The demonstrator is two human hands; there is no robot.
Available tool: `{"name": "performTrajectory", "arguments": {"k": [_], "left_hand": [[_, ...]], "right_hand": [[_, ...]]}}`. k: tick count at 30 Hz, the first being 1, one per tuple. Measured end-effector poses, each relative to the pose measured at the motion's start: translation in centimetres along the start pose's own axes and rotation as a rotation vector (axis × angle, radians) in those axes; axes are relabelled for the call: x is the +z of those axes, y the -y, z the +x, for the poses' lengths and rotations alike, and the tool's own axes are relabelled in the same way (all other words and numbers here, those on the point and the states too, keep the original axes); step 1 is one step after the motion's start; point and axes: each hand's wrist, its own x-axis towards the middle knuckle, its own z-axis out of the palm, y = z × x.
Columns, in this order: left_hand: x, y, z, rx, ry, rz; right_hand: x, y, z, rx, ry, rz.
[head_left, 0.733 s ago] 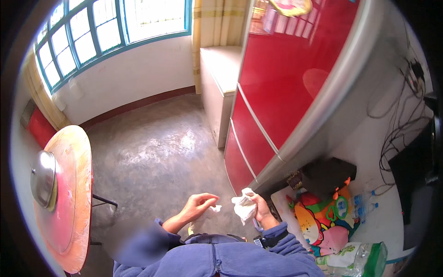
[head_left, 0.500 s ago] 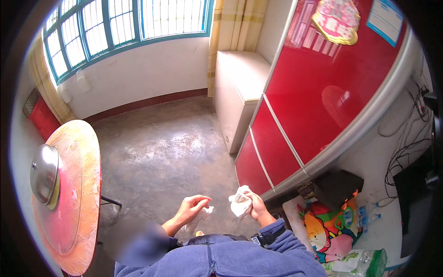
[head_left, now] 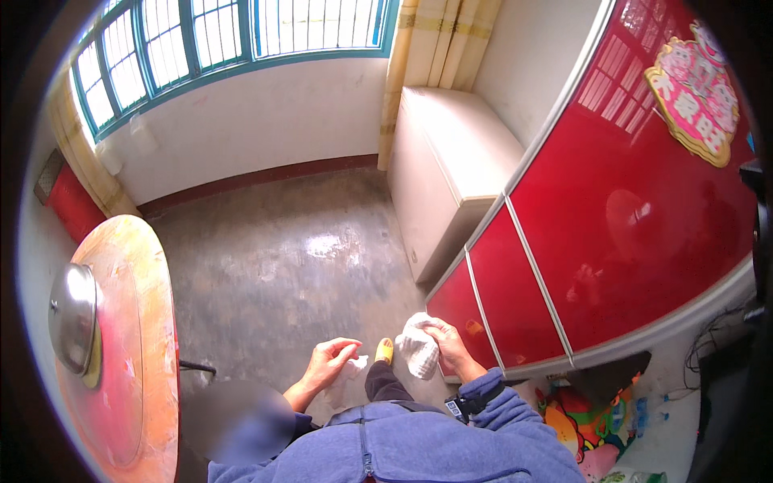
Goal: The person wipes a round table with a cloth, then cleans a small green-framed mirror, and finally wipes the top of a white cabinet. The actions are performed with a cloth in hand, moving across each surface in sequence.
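Observation:
My right hand [head_left: 449, 348] pinches a crumpled white cloth [head_left: 417, 348], which hangs down from thumb and fingers in front of my waist. To its left, my left hand [head_left: 328, 361] has its fingers drawn together with the thumb. A thin, pale white piece like a tissue or film [head_left: 354, 367] hangs from those fingertips; its kind is hard to make out. The two hands are apart. Between them, below, shows my foot in a yellow slipper [head_left: 385, 351].
At the left stands a round orange-red table [head_left: 145, 322] bearing a metal lid [head_left: 74, 314]. A glossy red fridge [head_left: 636, 233] is close on the right, beside a white chest-like cabinet [head_left: 451, 145]. Toys and bottles [head_left: 596, 423] lie at the lower right. A barred window [head_left: 201, 40] is ahead.
I have moved forward, with the fridge and cabinet nearer and a foot now showing. The cloth in my right hand hangs longer and looser. My left hand keeps nearly the same pose.

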Motion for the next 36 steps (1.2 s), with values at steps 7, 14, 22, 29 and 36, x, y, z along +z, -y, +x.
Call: {"name": "performTrajectory", "arguments": {"k": [7, 14, 22, 29, 36], "left_hand": [[-5.5, 3.5, 13.6, -0.120, -0.163, 0.589], [-13.1, 10.5, 19.9, -0.433, -0.197, 1.055], [-22.8, 16.7, 29.2, -0.812, 0.062, 0.961], [-30.9, 13.4, 47.3, -0.612, 0.086, 0.978], [-30.1, 7.1, 66.1, -0.283, 0.243, 1.070]], "right_hand": [[-3.6, 5.2, 16.7, -0.086, -0.125, -0.210], [-7.7, 13.9, 30.6, -0.405, -0.505, -0.248], [-12.9, 23.9, 36.4, -0.888, -0.940, -0.995], [-14.5, 22.0, 40.8, -0.238, -0.886, -1.533], [-18.3, 20.9, 44.8, -0.159, -1.357, -1.300]]}}
